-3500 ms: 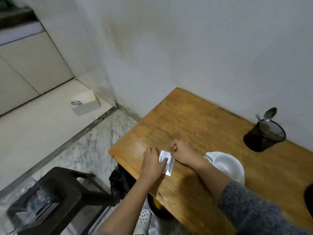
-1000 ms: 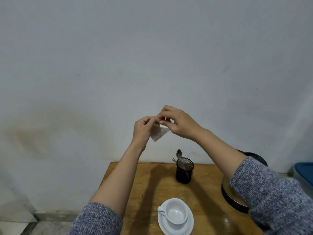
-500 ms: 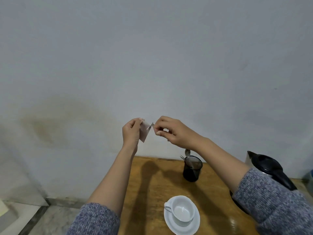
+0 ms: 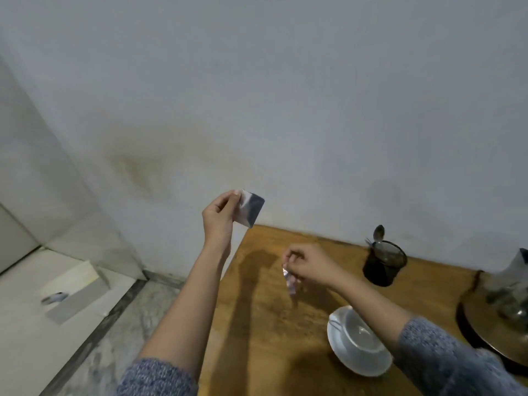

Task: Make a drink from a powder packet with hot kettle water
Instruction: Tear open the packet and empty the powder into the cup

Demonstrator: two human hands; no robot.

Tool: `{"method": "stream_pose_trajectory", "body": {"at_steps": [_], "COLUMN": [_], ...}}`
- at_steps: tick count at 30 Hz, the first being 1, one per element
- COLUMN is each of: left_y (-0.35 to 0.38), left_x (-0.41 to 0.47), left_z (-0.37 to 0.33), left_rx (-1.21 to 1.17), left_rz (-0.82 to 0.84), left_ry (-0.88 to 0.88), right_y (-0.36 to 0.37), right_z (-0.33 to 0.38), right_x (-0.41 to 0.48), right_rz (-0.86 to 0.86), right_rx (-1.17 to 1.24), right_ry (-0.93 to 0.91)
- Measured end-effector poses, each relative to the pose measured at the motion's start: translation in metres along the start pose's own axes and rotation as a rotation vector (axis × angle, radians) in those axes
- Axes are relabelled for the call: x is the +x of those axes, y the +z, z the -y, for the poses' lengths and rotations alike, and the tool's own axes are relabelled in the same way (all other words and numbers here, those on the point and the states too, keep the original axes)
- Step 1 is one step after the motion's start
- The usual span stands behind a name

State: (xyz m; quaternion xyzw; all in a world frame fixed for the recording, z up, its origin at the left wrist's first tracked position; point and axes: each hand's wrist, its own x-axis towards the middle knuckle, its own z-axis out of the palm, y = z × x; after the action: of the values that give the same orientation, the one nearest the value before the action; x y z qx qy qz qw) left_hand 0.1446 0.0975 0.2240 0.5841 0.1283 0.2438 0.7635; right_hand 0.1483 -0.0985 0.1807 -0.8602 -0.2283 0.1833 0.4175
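Observation:
My left hand [image 4: 219, 217] holds the silvery powder packet [image 4: 249, 209] up in the air, above the left end of the wooden table [image 4: 265, 324]. My right hand [image 4: 307, 264] is lower, over the table, pinching a small torn strip of the packet [image 4: 289, 278]. A white cup [image 4: 360, 334] stands on a white saucer [image 4: 358, 364] below my right forearm. The kettle [image 4: 514, 292] sits on a dark round tray [image 4: 485, 330] at the right edge, partly cut off.
A black mesh holder [image 4: 384, 262] with a spoon [image 4: 378, 234] stands by the wall at the back of the table. To the left are the floor and a pale box [image 4: 73, 292]. The wall runs close behind the table.
The two hands have parted: the right one has come down toward the table with a torn strip, while the left keeps the packet raised. The view has swung left and down.

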Motion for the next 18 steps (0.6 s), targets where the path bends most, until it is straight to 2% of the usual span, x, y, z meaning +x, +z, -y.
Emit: {"method": "stream_pose_trajectory", "body": {"at_steps": [5,8,12,14,16,18], "left_y": [-0.053,-0.082,-0.101,-0.098,-0.090,-0.075], "left_x": [-0.010,-0.016,-0.022,-0.024,-0.027,-0.029], "left_z": [0.020,0.034,0.048,0.051,0.053,0.055], "left_rx": [0.068,0.129,0.169,0.163,0.149,0.131], "left_rz": [-0.072,-0.092,-0.093,-0.079,-0.049,-0.007], "left_ry": [-0.062,-0.093,-0.119,-0.130,-0.152,-0.178], "right_y": [0.084,0.124,0.151,0.152,0.148,0.139], "right_z": [-0.074,-0.105,-0.116,-0.111,-0.108,-0.102], "right_x": [0.008,0.012,0.018,0.019,0.018,0.016], "right_rz": [0.116,0.166,0.082,0.125,0.176,0.129], "right_rx": [0.120,0.123,-0.011,-0.072,-0.072,0.000], "right_ry": [0.344,0.469,0.423,0.394,0.386,0.337]}}
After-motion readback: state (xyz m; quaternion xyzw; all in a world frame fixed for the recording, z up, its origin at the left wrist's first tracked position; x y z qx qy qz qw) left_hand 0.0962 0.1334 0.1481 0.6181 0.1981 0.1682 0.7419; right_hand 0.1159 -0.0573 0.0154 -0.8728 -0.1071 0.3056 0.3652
